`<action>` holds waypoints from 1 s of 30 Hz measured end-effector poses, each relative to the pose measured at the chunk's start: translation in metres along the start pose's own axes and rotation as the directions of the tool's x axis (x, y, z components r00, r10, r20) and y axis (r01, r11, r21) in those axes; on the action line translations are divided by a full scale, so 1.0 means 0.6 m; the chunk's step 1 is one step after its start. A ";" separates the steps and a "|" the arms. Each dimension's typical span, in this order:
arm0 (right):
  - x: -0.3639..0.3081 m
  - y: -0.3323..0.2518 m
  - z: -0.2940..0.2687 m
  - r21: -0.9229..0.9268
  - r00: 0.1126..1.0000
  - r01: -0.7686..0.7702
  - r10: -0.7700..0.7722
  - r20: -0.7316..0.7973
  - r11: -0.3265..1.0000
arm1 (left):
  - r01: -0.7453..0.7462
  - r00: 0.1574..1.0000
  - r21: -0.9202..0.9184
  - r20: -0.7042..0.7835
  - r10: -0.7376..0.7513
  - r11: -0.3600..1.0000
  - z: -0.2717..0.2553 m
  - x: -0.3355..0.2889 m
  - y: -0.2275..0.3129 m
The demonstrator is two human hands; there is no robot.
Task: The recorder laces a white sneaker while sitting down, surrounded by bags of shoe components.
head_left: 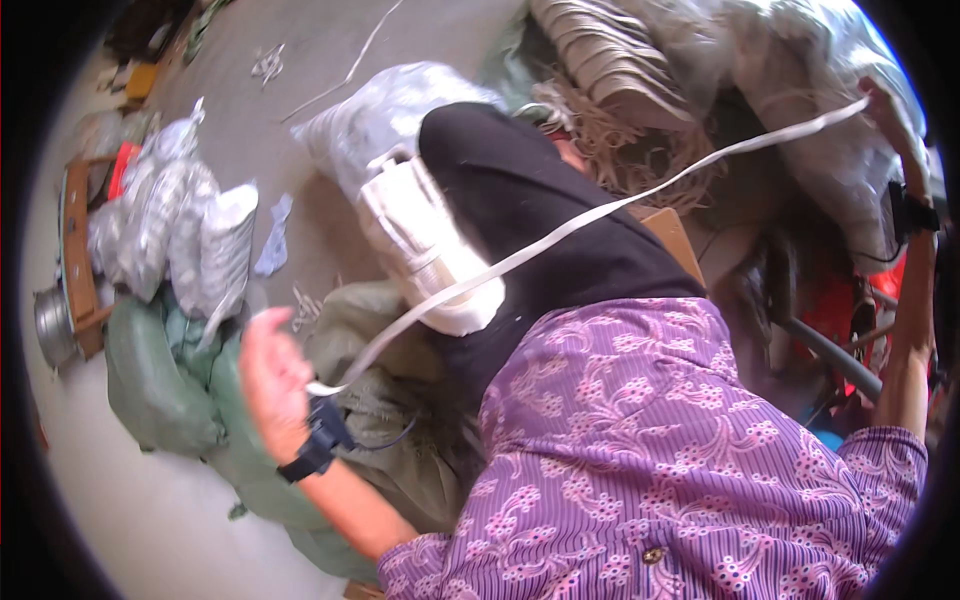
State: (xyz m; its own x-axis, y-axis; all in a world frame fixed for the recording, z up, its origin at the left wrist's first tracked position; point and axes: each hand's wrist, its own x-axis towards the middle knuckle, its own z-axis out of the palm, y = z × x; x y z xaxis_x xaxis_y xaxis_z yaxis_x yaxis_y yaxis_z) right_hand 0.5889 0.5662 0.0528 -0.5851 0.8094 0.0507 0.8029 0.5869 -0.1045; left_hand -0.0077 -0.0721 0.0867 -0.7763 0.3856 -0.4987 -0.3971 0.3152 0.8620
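Note:
A long white flat band [540, 245] stretches slantwise across my lap, from low on the left to high on the right. Its left end meets the palm side of my left hand [273, 375], whose fingers are curled and a little blurred. At the far right edge, my right hand [885, 115], arm stretched out, pinches the other visible end. Under the band, a thick bundle of folded white bands [425, 235] rests on my black-trousered thigh. Both wrists wear black straps with small devices.
Clear bags of white coils [175, 220] and green sacks [165, 370] lie at the left. Beyond my knee stands a translucent bag [370, 115]. Coiled cream bands [615, 60] with loose strands [640, 150] and large plastic bags [800, 130] fill the far right. Metal bars [825, 355] are nearby.

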 end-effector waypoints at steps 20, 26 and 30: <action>-0.109 -0.953 0.170 0.922 0.386 0.385 -0.915 -0.117 0.044 | -0.098 0.954 0.184 0.297 0.040 0.978 0.091 -0.085 -0.056; -0.131 -0.935 0.158 0.841 0.541 0.437 -0.840 0.036 0.317 | -0.212 0.977 0.492 0.100 0.187 0.844 0.065 -0.075 -0.114; -0.137 -0.942 0.159 0.809 0.580 0.459 -0.814 0.041 0.368 | -0.479 0.788 0.808 0.223 0.574 0.344 0.088 -0.063 -0.131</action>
State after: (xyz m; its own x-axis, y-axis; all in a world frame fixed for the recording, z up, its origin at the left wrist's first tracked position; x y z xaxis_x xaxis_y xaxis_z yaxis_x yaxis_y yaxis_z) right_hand 0.1725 0.1660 0.0129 -0.9972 -0.0088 0.0743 -0.0660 0.5707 -0.8185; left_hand 0.0787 -0.0656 0.0329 -0.7307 0.6779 0.0811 0.6304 0.6242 0.4615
